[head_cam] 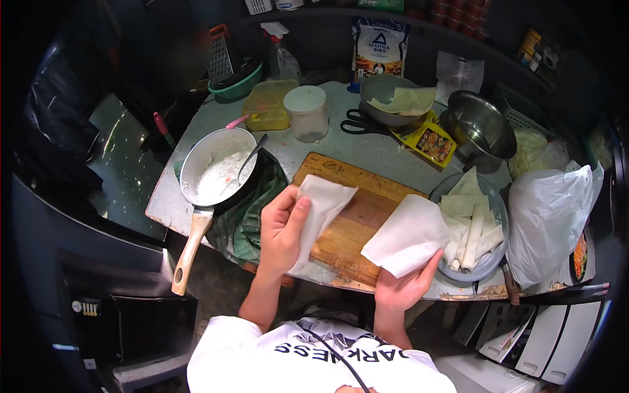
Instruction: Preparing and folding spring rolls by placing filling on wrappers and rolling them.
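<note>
My left hand (284, 228) pinches a pale spring roll wrapper (322, 201) between thumb and fingers, and it hangs over the left side of a wooden cutting board (354, 206). A second wrapper sheet (410, 233) lies across the fingers of my right hand (408, 280), thumb at its lower right edge, above the board's right side. The two sheets are apart. Just right of that hand, a grey plate (494, 196) carries several folded wrappers and rolled ones (472, 236). To the left stands a white saucepan (189, 172) of white filling with a spoon (253, 154) in it.
The saucepan's wooden handle (189, 253) juts past the table edge above a green cloth (250, 211). Behind the board are a lidded tub (307, 115), black scissors (361, 123), a grey bowl (378, 91) and a steel bowl (503, 135). A white plastic bag (545, 221) stands at right.
</note>
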A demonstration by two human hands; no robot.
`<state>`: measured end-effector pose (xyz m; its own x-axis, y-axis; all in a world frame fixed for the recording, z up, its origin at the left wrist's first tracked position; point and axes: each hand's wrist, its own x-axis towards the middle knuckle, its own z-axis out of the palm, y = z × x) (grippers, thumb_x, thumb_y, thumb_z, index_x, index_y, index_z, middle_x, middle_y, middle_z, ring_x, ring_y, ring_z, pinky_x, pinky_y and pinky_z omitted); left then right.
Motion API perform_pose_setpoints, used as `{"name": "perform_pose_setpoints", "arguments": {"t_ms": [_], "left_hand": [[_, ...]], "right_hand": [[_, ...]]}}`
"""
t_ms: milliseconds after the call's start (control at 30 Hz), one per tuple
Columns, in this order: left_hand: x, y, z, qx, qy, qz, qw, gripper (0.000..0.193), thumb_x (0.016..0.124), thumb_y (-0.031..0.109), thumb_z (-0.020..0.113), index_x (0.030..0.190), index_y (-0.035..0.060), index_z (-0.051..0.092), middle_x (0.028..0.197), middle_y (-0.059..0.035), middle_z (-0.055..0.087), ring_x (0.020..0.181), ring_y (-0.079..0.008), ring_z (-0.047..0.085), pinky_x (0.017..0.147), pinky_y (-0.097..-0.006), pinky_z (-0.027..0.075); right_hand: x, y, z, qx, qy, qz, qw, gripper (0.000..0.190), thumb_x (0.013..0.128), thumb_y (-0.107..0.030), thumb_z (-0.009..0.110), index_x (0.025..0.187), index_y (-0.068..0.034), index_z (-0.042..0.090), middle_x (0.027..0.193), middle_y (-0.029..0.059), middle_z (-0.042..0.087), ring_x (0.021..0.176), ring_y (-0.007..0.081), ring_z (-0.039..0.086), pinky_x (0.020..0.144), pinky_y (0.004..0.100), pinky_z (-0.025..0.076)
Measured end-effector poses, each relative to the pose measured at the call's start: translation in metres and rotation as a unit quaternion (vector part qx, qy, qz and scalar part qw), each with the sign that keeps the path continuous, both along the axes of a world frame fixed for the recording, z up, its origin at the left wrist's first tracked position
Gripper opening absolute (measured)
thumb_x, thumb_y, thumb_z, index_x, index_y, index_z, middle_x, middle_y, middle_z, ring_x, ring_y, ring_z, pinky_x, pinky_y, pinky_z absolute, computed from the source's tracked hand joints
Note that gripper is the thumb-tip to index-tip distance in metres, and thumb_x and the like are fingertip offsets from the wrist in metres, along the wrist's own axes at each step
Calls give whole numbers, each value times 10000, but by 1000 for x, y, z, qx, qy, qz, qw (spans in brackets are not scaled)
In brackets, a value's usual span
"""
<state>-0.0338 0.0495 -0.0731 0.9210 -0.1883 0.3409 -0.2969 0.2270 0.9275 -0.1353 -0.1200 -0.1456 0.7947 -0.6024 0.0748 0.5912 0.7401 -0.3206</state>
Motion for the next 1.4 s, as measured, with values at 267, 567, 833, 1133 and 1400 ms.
{"name": "perform_pose_setpoints", "arguments": {"t_ms": [267, 567, 833, 1133, 1400], "left_hand": [[3, -16, 41, 507, -286, -134, 802, 215, 934, 214, 695, 1052, 40, 738, 894, -114, 688, 717, -326, 663, 643, -392, 533], [13, -3, -8, 505, -270, -78, 816, 382, 934, 227, 665, 1249, 13, 667, 1366, -215, 592, 1252, -409, 556, 1044, -447, 455], [-22, -30, -37, 563, -232, 46, 792, 611, 942, 349, 641, 1357, -86, 534, 1508, -300, 420, 1428, -487, 356, 1182, -572, 277], [-13, -10, -43, 481, -279, -67, 829, 548, 948, 337, 634, 1370, -3, 554, 1507, -240, 431, 1456, -423, 337, 1179, -571, 292], [-3, 20, -52, 441, -295, -101, 841, 591, 966, 427, 576, 1374, 1, 553, 1499, -240, 438, 1454, -399, 350, 1206, -522, 275]], "right_hand": [[-3, 18, -6, -64, 64, -186, 978, 458, 1036, -279, 559, 1418, -52, 448, 1449, 120, 489, 1325, 279, 495, 1116, 485, 413], [1, 17, -8, -86, 24, -196, 976, 529, 1031, -180, 561, 1500, -29, 370, 1497, 137, 450, 1350, 289, 466, 1139, 490, 374], [13, 26, -9, -300, 20, -258, 918, 625, 1015, -82, 525, 1564, 21, 244, 1511, 171, 425, 1387, 262, 423, 1165, 432, 310], [10, 0, 82, -774, 241, -122, 573, 472, 862, -34, 638, 1332, 8, 618, 1545, 272, 413, 1455, 469, 351, 1180, 499, 292], [118, 36, 162, -879, 109, 13, 464, 291, 853, -166, 727, 1066, 27, 684, 1048, 175, 707, 932, 325, 666, 872, 421, 503]]}}
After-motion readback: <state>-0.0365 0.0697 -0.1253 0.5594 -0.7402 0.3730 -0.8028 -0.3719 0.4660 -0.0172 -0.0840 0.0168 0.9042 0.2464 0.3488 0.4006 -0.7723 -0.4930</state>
